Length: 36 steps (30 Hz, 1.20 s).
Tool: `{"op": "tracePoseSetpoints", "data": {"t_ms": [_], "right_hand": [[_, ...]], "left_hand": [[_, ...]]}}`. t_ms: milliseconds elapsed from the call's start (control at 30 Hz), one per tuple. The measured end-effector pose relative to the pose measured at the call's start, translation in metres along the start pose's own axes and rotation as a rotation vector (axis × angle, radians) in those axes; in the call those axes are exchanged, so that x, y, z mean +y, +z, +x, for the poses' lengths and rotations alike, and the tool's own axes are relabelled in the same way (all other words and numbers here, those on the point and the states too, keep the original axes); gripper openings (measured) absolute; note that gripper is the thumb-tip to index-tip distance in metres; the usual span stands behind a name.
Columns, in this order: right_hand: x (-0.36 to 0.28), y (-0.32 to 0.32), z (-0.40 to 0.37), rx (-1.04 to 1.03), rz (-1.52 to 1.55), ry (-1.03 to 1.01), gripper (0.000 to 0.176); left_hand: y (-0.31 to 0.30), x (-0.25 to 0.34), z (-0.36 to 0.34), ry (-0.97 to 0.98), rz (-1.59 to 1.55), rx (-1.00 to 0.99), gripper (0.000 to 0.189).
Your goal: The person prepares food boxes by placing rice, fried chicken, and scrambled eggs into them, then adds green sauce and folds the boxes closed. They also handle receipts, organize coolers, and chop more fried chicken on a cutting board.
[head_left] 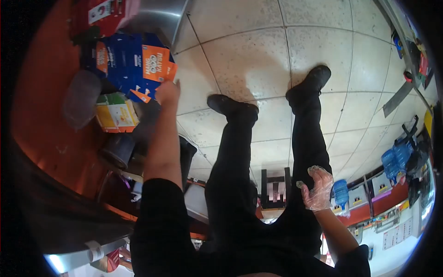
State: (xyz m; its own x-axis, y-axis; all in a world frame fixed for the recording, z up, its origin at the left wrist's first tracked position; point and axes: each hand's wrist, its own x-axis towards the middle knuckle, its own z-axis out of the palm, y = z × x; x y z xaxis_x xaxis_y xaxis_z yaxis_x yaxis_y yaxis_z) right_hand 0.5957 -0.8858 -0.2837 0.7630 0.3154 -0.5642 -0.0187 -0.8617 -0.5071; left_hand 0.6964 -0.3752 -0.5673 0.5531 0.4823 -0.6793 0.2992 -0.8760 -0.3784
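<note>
My bare left hand (167,93) is reached out to the left, its fingers closed at the lower right corner of a blue and orange cardboard box (124,62). Orange printed panels show on this box; its flaps look partly loose. Just below it sits a yellow, green and orange box (117,114). On the right, my right hand (318,188) wears a clear plastic glove. It hangs beside my leg with its fingers apart, holding nothing.
Left of the boxes is a translucent plastic container (82,99), with a dark round container (118,150) lower down. A red package (104,18) lies above. My feet stand on the tiled floor (240,55). Blue water bottles (341,193) are at the right.
</note>
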Motion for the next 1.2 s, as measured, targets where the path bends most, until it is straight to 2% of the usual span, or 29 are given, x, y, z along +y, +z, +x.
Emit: {"op": "tracePoseSetpoints", "data": {"t_ms": [133, 233, 333, 433, 500, 600, 633, 700, 767, 800, 867, 900, 933, 967, 1000, 1033, 1067, 1100, 1167, 1200], "right_hand": [[0.002, 0.007, -0.001, 0.014, 0.028, -0.002, 0.051], [0.001, 0.006, 0.001, 0.013, 0.018, 0.001, 0.051], [0.002, -0.003, 0.001, 0.020, 0.008, 0.010, 0.050], [0.010, -0.010, 0.006, 0.012, -0.016, 0.017, 0.049], [0.012, -0.013, 0.004, -0.004, -0.016, 0.008, 0.047], [0.014, -0.015, 0.009, 0.001, -0.002, -0.020, 0.045], [0.015, -0.014, 0.009, 0.008, -0.005, -0.024, 0.045], [0.015, -0.019, 0.009, 0.006, 0.001, -0.019, 0.046], [0.013, -0.031, 0.013, -0.027, -0.009, 0.017, 0.045], [0.012, -0.038, 0.012, 0.007, -0.007, -0.001, 0.045], [0.011, -0.058, 0.014, -0.053, 0.074, 0.092, 0.046], [0.010, -0.075, 0.015, -0.066, 0.126, 0.116, 0.046], [0.007, -0.093, 0.011, -0.011, 0.131, 0.092, 0.046], [0.004, -0.110, 0.006, 0.005, 0.174, 0.124, 0.046], [-0.003, -0.132, 0.005, 0.035, 0.219, 0.141, 0.046], [-0.011, -0.165, 0.001, 0.051, 0.241, 0.092, 0.045], [0.000, -0.173, 0.001, 0.049, 0.256, 0.139, 0.044], [-0.008, -0.210, 0.000, 0.091, 0.218, 0.104, 0.041], [0.003, -0.260, 0.003, 0.198, 0.173, 0.042, 0.040], [0.027, -0.268, 0.012, 0.244, 0.158, 0.024, 0.040]], "left_hand": [[0.007, -0.015, 0.018, 0.042, 0.011, 0.004, 0.033], [-0.008, -0.031, -0.002, 0.069, 0.100, -0.037, 0.029], [-0.026, -0.050, -0.024, 0.069, 0.007, 0.016, 0.027], [-0.042, -0.077, -0.027, -0.003, 0.017, 0.104, 0.024], [-0.050, -0.096, -0.035, -0.128, -0.003, 0.253, 0.021], [-0.073, -0.122, -0.068, -0.133, -0.017, 0.238, 0.019], [-0.091, -0.120, -0.096, -0.181, -0.086, 0.288, 0.028], [-0.120, -0.125, -0.147, -0.222, -0.132, 0.415, 0.029], [-0.130, -0.145, -0.191, -0.124, -0.244, 0.567, 0.032], [-0.145, -0.145, -0.218, -0.005, -0.166, 0.573, 0.030], [-0.184, -0.122, -0.285, 0.157, -0.100, 0.625, 0.021], [-0.215, -0.100, -0.323, 0.062, -0.158, 0.372, 0.011], [-0.244, -0.085, -0.358, 0.183, -0.216, 0.451, 0.007], [-0.276, -0.075, -0.392, 0.285, -0.176, 0.362, 0.012], [-0.302, -0.066, -0.421, 0.314, -0.236, 0.362, 0.017], [-0.323, -0.065, -0.443, 0.415, -0.310, 0.401, 0.021], [-0.368, -0.058, -0.470, 0.496, -0.382, 0.465, 0.020], [-0.412, -0.054, -0.494, 0.540, -0.447, 0.545, 0.020], [-0.489, -0.059, -0.531, 0.528, -0.695, 0.607, 0.017], [-0.523, -0.067, -0.549, 0.552, -0.920, 0.699, 0.015]]}}
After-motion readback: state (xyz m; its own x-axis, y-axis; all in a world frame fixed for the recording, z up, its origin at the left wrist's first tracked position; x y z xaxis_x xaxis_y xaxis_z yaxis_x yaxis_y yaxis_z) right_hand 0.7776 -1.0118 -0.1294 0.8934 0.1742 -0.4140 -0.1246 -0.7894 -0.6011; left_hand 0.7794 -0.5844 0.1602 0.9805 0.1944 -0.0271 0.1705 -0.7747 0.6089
